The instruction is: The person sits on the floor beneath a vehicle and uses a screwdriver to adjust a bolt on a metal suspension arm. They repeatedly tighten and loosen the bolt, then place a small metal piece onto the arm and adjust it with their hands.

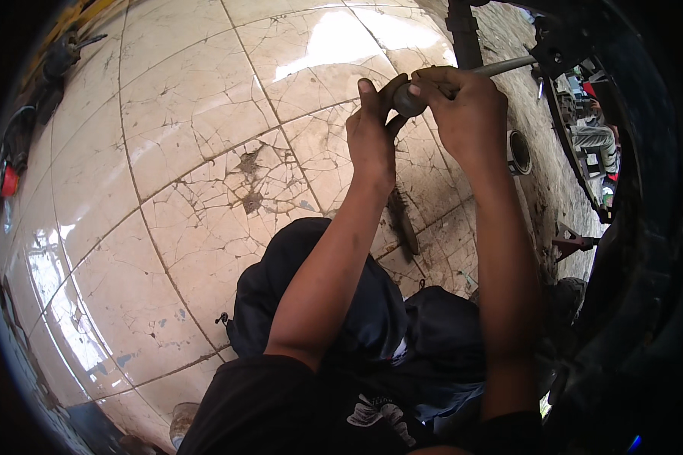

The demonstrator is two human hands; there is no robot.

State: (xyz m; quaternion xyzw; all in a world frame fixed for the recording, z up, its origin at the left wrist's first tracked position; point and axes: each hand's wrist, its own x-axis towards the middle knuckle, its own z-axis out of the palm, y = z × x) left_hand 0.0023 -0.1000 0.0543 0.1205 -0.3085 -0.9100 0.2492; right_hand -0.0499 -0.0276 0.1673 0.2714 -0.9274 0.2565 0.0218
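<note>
Both hands are raised at the upper middle, meeting around a dark, rounded part (pixel 409 101) whose exact kind I cannot make out. My left hand (pixel 370 135) grips it from the left, with the thumb up and the fingers curled behind. From the other side, my right hand (pixel 469 106) pinches the same part between thumb and fingers. A grey metal rod (pixel 511 64) runs from behind my right hand to a dark assembly (pixel 558 44) at the upper right. Whether the rounded part is joined to the rod is hidden by my fingers.
Below my hands a dark, narrow brush-like tool (pixel 404 227) lies on the cracked tile floor (pixel 197 182). A round metal can or ring (pixel 518 152) stands right of my right forearm, near a reddish stand (pixel 571 242). Dark mechanical parts (pixel 49 76) lie along the far left.
</note>
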